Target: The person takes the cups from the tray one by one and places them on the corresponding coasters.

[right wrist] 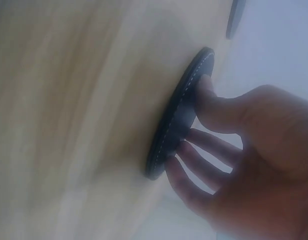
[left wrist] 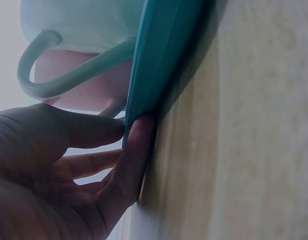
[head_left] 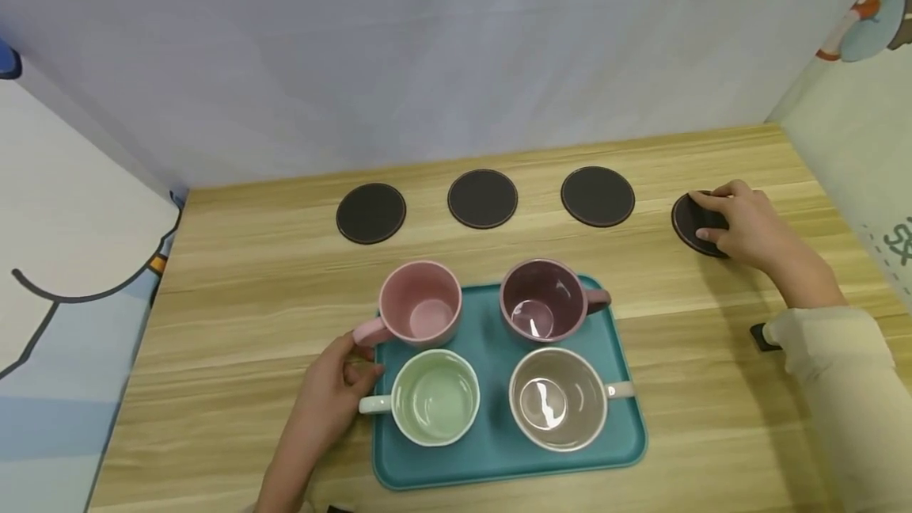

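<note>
My left hand (head_left: 333, 386) pinches the left rim of a teal tray (head_left: 492, 465), thumb on one face and a finger beneath the edge, as the left wrist view shows. On the tray stand a pink mug (head_left: 420, 303), a light green mug (head_left: 436, 398), a purple mug (head_left: 543, 301) and a beige mug (head_left: 558, 399). The green mug's handle (left wrist: 69, 82) is just above my left thumb. Over at the far right, my right hand (head_left: 751, 228) rests its thumb and fingertips on the top face of a round black coaster (right wrist: 180, 117), which lies on the table.
Three more black coasters, a left one (head_left: 371, 214), a middle one (head_left: 482, 199) and a right one (head_left: 598, 196), lie in a row along the back of the wooden table (head_left: 249, 275). A pale cloth wall (head_left: 442, 62) rises behind.
</note>
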`<state>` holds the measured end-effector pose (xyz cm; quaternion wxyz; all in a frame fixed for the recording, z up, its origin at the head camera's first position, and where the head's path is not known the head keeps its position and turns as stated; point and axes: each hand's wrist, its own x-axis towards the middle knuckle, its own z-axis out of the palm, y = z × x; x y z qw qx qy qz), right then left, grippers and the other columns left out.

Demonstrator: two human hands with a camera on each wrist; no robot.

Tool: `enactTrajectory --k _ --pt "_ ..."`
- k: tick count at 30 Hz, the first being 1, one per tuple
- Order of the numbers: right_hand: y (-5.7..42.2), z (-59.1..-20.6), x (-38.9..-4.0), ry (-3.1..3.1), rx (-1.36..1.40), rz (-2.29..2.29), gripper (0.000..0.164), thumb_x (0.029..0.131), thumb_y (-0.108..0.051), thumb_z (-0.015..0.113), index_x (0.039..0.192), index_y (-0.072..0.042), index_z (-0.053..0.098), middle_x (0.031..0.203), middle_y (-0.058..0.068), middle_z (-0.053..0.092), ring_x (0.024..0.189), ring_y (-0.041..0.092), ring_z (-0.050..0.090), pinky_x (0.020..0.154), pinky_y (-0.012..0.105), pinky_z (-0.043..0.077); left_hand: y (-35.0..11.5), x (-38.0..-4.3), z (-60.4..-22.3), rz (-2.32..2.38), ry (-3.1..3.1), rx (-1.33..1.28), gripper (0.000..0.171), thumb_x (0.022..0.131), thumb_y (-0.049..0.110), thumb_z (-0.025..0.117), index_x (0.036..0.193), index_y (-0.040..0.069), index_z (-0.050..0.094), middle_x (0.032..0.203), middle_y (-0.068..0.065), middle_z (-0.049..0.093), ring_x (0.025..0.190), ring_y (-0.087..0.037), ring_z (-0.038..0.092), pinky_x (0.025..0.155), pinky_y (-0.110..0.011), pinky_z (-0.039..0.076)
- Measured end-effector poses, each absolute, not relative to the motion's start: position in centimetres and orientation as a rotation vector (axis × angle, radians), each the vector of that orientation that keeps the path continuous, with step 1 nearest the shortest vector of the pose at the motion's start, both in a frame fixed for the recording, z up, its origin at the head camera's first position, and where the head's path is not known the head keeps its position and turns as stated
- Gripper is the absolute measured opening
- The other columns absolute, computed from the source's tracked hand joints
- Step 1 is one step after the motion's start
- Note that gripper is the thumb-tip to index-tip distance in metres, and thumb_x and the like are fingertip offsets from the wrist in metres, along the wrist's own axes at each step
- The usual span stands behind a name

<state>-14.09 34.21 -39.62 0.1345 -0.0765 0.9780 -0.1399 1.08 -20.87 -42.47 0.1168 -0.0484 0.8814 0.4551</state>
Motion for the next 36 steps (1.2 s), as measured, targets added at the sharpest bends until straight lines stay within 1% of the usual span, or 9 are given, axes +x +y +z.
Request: enactTrajectory --k 6,14,20,26,33,36 --pt "33.8 -39.5 -14.7 2.830 -0.220 -0.392 0.064 0.102 -0.007 0.062 0.157 0.006 0.033 0.148 0.045 0.029 0.129 0.071 0.029 0.110 0.078 0.026 -20.7 1.1 -42.4 1.332 2.581 -0.157 0.037 0.092 0.001 0.076 0.127 0.000 0.063 0.108 -0.015 0.069 0.065 -0.009 0.054 0.056 -0.023 0.044" --pt "33.1 -39.6 -15.7 2.827 -0.229 -0.405 0.064 0.102 -0.007 0.062 0.158 0.005 0.033 0.148 0.043 0.030 0.126 0.066 0.032 0.108 0.075 0.030 -20.8 1.2 -42.5 1.314 2.594 -0.168 0.037 0.092 0.002 0.076 0.127 0.000 0.063 0.107 -0.014 0.069 0.064 -0.009 0.052 0.055 -0.023 0.043" --pt "33.3 -39.6 -16.5 2.835 -0.225 -0.386 0.063 0.102 -0.007 0.061 0.158 0.004 0.033 0.149 0.044 0.028 0.127 0.069 0.031 0.108 0.077 0.030 -20.7 1.2 -42.6 1.309 2.619 -0.154 0.039 0.091 0.001 0.076 0.128 0.000 0.064 0.108 -0.016 0.070 0.064 -0.009 0.052 0.056 -0.023 0.043" --pt "33.4 -39.7 -17.4 2.841 -0.220 -0.395 0.064 0.102 -0.006 0.060 0.159 0.003 0.032 0.152 0.042 0.027 0.128 0.068 0.029 0.107 0.077 0.031 -20.7 1.3 -42.6 1.318 2.611 -0.155 0.038 0.091 0.001 0.076 0.127 0.000 0.064 0.107 -0.015 0.069 0.064 -0.009 0.052 0.055 -0.023 0.043" --pt "33.9 -39.8 -18.4 2.839 -0.227 -0.357 0.063 0.102 -0.004 0.059 0.159 0.004 0.031 0.151 0.045 0.025 0.130 0.073 0.025 0.111 0.079 0.026 -20.6 1.2 -42.8 1.327 2.594 -0.159 0.037 0.092 0.002 0.076 0.127 0.001 0.064 0.106 -0.014 0.069 0.064 -0.009 0.053 0.055 -0.023 0.044" --pt "33.9 -39.8 -18.9 2.841 -0.222 -0.367 0.063 0.102 -0.004 0.059 0.159 0.003 0.031 0.152 0.045 0.025 0.131 0.073 0.024 0.111 0.079 0.026 -20.7 1.1 -42.8 1.330 2.595 -0.165 0.038 0.091 0.001 0.076 0.128 0.001 0.064 0.107 -0.015 0.070 0.064 -0.009 0.054 0.055 -0.023 0.044"
